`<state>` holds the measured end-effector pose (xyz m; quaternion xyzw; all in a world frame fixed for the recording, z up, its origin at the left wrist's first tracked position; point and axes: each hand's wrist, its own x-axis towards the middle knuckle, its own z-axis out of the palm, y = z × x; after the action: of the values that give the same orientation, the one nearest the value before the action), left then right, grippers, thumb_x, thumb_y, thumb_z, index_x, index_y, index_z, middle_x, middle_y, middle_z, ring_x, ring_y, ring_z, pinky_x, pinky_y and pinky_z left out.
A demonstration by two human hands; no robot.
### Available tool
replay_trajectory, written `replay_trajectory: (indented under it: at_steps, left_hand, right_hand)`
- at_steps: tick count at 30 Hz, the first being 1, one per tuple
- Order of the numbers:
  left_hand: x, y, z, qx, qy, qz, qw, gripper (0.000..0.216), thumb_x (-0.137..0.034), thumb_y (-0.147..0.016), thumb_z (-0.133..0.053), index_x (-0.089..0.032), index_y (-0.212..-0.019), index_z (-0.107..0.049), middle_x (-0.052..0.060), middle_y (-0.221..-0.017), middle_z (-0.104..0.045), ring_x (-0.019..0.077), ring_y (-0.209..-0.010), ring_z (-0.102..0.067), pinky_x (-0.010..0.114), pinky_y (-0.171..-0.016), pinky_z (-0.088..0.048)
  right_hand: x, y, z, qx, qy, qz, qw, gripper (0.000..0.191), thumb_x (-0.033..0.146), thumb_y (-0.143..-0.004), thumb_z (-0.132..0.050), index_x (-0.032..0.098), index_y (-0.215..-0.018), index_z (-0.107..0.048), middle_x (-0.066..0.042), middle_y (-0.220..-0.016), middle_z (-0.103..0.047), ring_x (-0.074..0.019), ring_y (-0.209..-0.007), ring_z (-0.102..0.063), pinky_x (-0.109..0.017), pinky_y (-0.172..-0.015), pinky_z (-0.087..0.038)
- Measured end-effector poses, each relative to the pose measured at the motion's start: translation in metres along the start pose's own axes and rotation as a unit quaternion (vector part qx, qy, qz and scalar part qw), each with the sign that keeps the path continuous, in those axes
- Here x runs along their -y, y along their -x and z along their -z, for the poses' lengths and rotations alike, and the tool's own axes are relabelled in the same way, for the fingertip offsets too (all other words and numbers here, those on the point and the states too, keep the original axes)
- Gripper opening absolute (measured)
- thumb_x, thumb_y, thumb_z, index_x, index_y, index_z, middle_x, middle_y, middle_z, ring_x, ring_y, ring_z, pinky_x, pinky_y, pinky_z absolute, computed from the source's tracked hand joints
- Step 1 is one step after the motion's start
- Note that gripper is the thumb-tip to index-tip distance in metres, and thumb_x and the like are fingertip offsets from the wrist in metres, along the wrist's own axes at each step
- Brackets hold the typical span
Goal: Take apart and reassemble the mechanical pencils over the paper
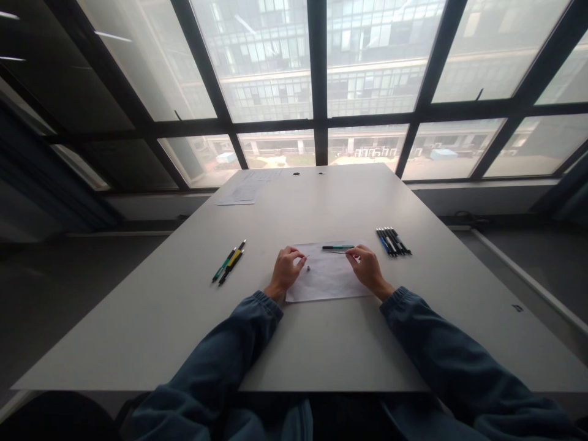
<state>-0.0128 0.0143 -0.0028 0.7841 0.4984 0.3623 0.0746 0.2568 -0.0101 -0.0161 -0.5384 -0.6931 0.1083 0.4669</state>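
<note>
A white sheet of paper (327, 278) lies on the grey table (294, 202) in front of me. My left hand (287, 267) rests at the sheet's left edge, fingers curled around something tiny that I cannot make out. My right hand (366, 267) sits at the sheet's right side and pinches a thin dark refill rod (337, 252) that points left. A green pen barrel (338, 247) lies on the paper just beyond the rod. A small pale part (308, 267) lies on the sheet next to my left fingers.
Two pens, one green and one yellow (229, 262), lie to the left. Several dark pens (393, 241) lie in a row to the right. More printed paper (248, 187) sits at the far left of the table, near the window.
</note>
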Motion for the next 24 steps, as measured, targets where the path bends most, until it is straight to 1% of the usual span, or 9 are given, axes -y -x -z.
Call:
replay_trajectory:
  at_steps: [3,8,14,21,24]
  left_hand:
    - [0.0074,-0.0007,0.0005,0.012,-0.015,0.010,1.000,0.010,-0.025,-0.083,-0.065,-0.020,-0.084,-0.074,0.007,-0.097,-0.063,0.0238,-0.095,-0.056,0.039,-0.092,-0.043]
    - [0.0091,0.0009,0.0001,0.028,-0.019,0.014,0.999,0.007,-0.021,-0.079,-0.068,-0.022,-0.082,-0.074,0.006,-0.097,-0.064,0.0243,-0.095,-0.056,0.039,-0.091,-0.044]
    - [0.0113,0.0023,-0.0030,0.046,-0.040,0.028,0.998,0.010,-0.025,-0.081,-0.066,-0.022,-0.084,-0.074,0.006,-0.098,-0.065,0.0245,-0.096,-0.057,0.039,-0.093,-0.044]
    - [0.0099,0.0016,-0.0031,0.059,-0.056,0.045,0.996,0.012,-0.026,-0.081,-0.064,-0.023,-0.087,-0.074,0.005,-0.098,-0.065,0.0233,-0.097,-0.058,0.038,-0.094,-0.044]
    - [0.0094,0.0015,-0.0029,0.058,-0.054,0.045,0.996,0.012,-0.026,-0.080,-0.064,-0.023,-0.087,-0.074,0.006,-0.098,-0.066,0.0234,-0.096,-0.058,0.038,-0.093,-0.045]
  right_hand:
    - [-0.0026,0.0003,-0.0005,0.018,0.025,-0.010,0.999,0.014,0.022,-0.085,-0.061,0.021,-0.082,-0.074,-0.006,-0.084,-0.066,-0.0198,-0.076,-0.058,-0.032,-0.073,-0.046]
    - [-0.0070,0.0009,-0.0025,0.041,0.048,-0.009,0.998,0.013,0.019,-0.083,-0.063,0.022,-0.081,-0.075,-0.006,-0.083,-0.067,-0.0215,-0.081,-0.058,-0.034,-0.078,-0.045]
    - [-0.0109,0.0014,-0.0047,0.052,0.065,-0.013,0.996,0.011,0.019,-0.083,-0.065,0.022,-0.082,-0.075,-0.005,-0.086,-0.068,-0.0218,-0.087,-0.059,-0.033,-0.084,-0.044]
    - [-0.0087,0.0021,-0.0046,0.089,0.113,-0.035,0.989,0.012,0.016,-0.080,-0.066,0.022,-0.085,-0.075,-0.005,-0.089,-0.068,-0.0206,-0.087,-0.059,-0.032,-0.083,-0.042]
    - [-0.0080,0.0024,-0.0043,0.092,0.121,-0.037,0.988,0.013,0.016,-0.081,-0.066,0.022,-0.088,-0.074,-0.005,-0.090,-0.068,-0.0202,-0.086,-0.059,-0.032,-0.082,-0.042]
